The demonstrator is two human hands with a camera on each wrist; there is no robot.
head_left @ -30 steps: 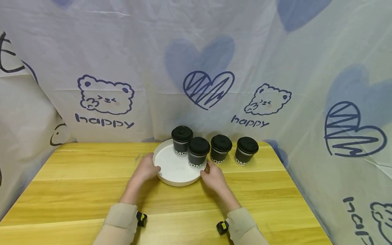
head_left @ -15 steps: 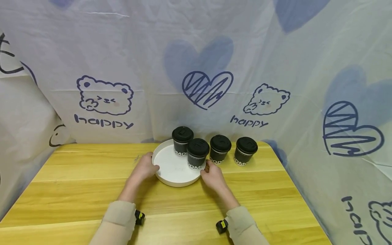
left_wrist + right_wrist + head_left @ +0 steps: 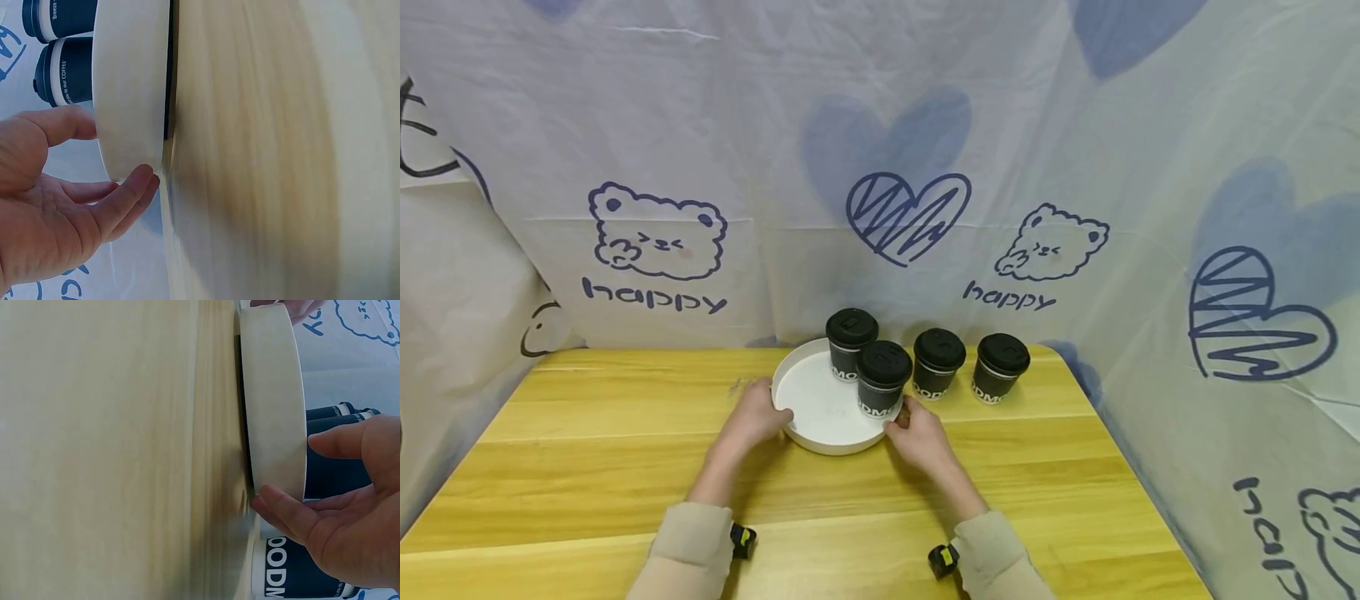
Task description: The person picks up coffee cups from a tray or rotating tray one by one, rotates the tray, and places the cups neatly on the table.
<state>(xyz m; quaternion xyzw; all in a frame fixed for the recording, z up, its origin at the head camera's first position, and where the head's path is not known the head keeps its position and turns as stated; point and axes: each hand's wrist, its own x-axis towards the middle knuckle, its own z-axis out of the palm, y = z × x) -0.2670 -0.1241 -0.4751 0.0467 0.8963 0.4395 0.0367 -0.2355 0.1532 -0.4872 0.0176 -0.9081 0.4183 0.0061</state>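
A round white tray (image 3: 820,419) with a low wall bears two lidded black paper coffee cups. The rear cup (image 3: 847,364) stands close behind the front cup (image 3: 880,397), which is near the tray's right rim. My left hand (image 3: 758,414) grips the tray's left side, thumb at the rim and fingers (image 3: 128,197) at the lower edge of the wall. With my right hand (image 3: 922,433) I hold the right side likewise, thumb (image 3: 337,441) on the rim and fingertips at the bottom edge. A dark strip shows under the tray in both wrist views.
Two more lidded cups, a nearer one (image 3: 934,382) and a farther one (image 3: 994,385), stand on the wooden table (image 3: 842,533) right of the tray. The nearer is close to my right fingers. A printed cloth (image 3: 775,150) hangs behind the table and along its sides.
The rear cup has shifted slightly right on the tray, toward the front cup. My right thumb sits slightly farther left on the rim. Both hands keep their grip.
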